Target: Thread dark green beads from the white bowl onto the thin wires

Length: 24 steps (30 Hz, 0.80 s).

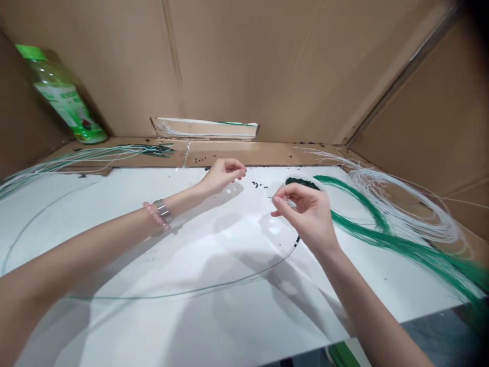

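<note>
Nearest the camera, a left forearm (87, 252) with a metal watch band (163, 210) crossed a white sheet (126, 188). Below it curved a green wire (168, 295), black beads (297, 242) near its right end. The left hand (223, 176) had curled fingers; any grip was impossible to tell. Loose beads (257, 184) lay rightward. The right hand (307, 206) pinched a thin wire tip (269, 198) beside heaped dark beads (301, 181); green strands (362, 232) lay farther right.

I can't read any words or numbers here. The bottle (61, 94) has a green and white label (69, 109) with a little dark red spot near the bottom. There are marks on it, but they look too small and blurry to read.
</note>
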{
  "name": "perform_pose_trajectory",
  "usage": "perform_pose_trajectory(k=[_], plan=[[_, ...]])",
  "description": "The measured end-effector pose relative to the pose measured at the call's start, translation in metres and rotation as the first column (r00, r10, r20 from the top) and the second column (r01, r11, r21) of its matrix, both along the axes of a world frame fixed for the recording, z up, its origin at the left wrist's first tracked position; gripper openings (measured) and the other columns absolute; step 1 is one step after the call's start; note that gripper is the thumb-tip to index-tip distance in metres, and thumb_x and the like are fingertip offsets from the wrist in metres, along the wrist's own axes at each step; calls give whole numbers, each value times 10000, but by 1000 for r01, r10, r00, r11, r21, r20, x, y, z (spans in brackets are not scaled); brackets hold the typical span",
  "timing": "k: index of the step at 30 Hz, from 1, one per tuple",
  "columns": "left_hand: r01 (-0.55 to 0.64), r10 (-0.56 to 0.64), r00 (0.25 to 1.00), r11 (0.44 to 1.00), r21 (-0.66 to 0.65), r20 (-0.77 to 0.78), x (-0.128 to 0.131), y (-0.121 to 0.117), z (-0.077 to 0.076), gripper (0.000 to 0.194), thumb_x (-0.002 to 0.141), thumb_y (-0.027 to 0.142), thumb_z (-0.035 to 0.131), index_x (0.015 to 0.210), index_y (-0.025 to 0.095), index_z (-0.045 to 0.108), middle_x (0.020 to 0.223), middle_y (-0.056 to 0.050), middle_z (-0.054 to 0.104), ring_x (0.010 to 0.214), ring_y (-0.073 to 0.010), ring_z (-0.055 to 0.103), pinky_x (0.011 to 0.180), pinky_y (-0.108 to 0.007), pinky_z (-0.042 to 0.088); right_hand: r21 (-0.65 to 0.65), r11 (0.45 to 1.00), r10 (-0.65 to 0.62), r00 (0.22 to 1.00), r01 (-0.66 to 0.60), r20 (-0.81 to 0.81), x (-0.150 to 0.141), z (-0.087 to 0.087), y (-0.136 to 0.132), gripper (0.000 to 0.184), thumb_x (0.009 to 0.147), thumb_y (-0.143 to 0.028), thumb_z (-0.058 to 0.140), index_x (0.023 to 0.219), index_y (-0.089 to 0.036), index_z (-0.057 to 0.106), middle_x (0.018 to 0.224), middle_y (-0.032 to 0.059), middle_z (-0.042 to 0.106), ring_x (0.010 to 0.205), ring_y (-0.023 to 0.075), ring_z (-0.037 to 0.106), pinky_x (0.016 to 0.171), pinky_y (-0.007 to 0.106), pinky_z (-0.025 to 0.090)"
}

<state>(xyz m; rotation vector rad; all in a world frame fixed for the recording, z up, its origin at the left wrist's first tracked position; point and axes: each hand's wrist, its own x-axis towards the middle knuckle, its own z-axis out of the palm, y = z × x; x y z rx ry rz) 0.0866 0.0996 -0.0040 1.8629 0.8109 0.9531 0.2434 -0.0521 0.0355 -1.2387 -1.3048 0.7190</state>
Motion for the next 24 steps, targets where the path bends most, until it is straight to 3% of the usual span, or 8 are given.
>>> perform_pose_trajectory(k=[3,5,7,9,12,17,20,24], plan=[[21,-5,989,994,-104,149,-26,-36,30,216,728,348,622,764,135,630,725,-34,672,624,-107,586,613,-237,472,70,997,4,998,-9,70,-15,21,1,63,706,-182,690,673,-177,637,679,2,578,652,122,553,525,223,555],[37,2,963,989,-140,271,-43,-58,54,159,707,301,638,737,145,632,692,-4,657,602,-82,574,608,-213,472,182,983,2,993,-24,121,-32,41,1,69,736,-169,672,681,-189,634,701,4,611,678,133,595,527,220,551],[120,-14,871,976,-184,491,-56,-74,79,83,665,217,679,704,146,658,648,19,645,587,-64,572,599,-188,474,320,946,8,989,-56,149,-53,64,1,83,773,-154,643,705,-202,636,781,9,666,746,143,636,559,221,561],[176,-64,780,977,-121,623,-67,-87,102,28,666,165,680,691,154,687,645,28,658,592,-54,587,602,-166,487,437,895,25,988,-90,154,-75,85,0,109,803,-134,616,727,-211,632,849,4,693,819,144,659,608,223,574],[202,-168,707,979,32,687,-83,-99,128,73,703,129,661,704,179,715,660,38,681,592,-50,606,597,-148,508,555,825,39,990,-108,135,-104,110,-3,121,824,-125,598,746,-214,621,882,-4,695,852,138,672,642,224,589],[240,-279,646,958,158,711,-107,-108,147,84,740,127,699,745,206,726,676,42,691,614,-60,640,588,-132,536,664,737,55,991,-125,125,-135,129,-10,131,818,-91,592,781,-213,621,902,6,690,819,147,683,638,233,615],[281,-321,608,942,181,726,-116,-107,147,92,767,124,705,775,213,728,709,49,701,643,-45,656,610,-100,536,684,714,39,984,-150,175,-145,129,-13,170,797,-41,582,782,-206,620,914,15,696,805,137,683,665,211,615],[326,-367,620,924,198,693,-123,-104,147,79,791,141,702,800,215,730,733,45,697,700,-42,662,623,-86,524,708,695,-14,983,-122,183,-150,124,-12,215,741,11,588,773,-200,615,929,27,694,793,137,680,641,187,604]])
